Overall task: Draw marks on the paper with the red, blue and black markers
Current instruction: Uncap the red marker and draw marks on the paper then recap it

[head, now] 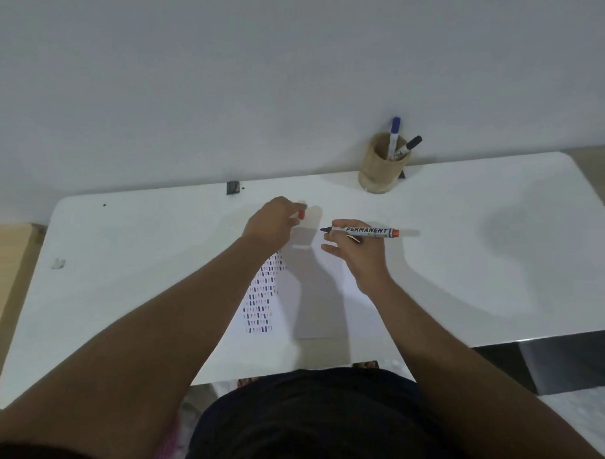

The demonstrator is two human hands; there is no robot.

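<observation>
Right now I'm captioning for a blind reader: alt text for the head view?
The right hand holds an uncapped red marker above the marked paper; the left hand holds its red cap. Blue and black markers stand in a cup.

Both forearms are bare to the elbow, no sleeves showing; a dark garment [311, 421] covers the lap.

The white table [467, 275] lies open to the right; only the pen cup [381, 168] stands at its far edge.
</observation>
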